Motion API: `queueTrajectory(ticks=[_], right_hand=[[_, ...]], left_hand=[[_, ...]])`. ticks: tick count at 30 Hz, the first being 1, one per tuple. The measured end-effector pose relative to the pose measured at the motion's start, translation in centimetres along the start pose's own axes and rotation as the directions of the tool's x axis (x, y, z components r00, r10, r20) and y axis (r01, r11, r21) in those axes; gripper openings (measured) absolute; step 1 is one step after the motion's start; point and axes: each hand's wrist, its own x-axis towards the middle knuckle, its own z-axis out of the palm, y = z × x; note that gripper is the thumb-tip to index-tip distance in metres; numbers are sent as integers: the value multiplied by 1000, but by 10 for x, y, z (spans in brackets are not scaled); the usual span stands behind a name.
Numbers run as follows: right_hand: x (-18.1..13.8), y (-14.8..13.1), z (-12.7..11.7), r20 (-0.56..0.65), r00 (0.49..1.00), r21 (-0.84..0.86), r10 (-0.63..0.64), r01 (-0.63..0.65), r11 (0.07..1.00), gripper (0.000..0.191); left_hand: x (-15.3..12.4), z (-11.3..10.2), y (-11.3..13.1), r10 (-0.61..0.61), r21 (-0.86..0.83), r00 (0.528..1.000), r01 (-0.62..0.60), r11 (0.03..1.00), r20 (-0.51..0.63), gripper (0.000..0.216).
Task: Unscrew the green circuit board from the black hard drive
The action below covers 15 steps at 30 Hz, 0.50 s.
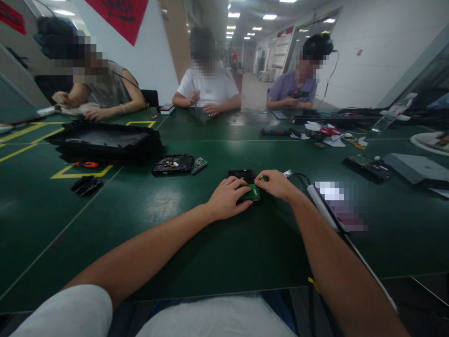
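Note:
My left hand (228, 199) rests on the green table (175, 243) with its fingers curled over a small green circuit board (253, 193), holding it down. My right hand (277, 184) is closed in a pinch at the board's far edge, gripping a small tool with a yellow tip (263, 178); most of the tool is hidden. Just behind both hands lies a black hard-drive body (241, 175).
An opened hard drive (172, 164) and a loose board (199, 164) lie left of centre, beside a black tray (105, 140). A black cable (301, 177) and a white-edged device (329, 208) sit at my right. Three people work at the far side.

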Motion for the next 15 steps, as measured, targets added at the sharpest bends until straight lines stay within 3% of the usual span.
queueTrajectory(ticks=[15], right_hand=[[6, 9, 6, -59, 998, -66, -37, 33, 997, 19]], left_hand=[[0, 0, 0, -2, 12, 1000, 2, 1000, 2, 43]])
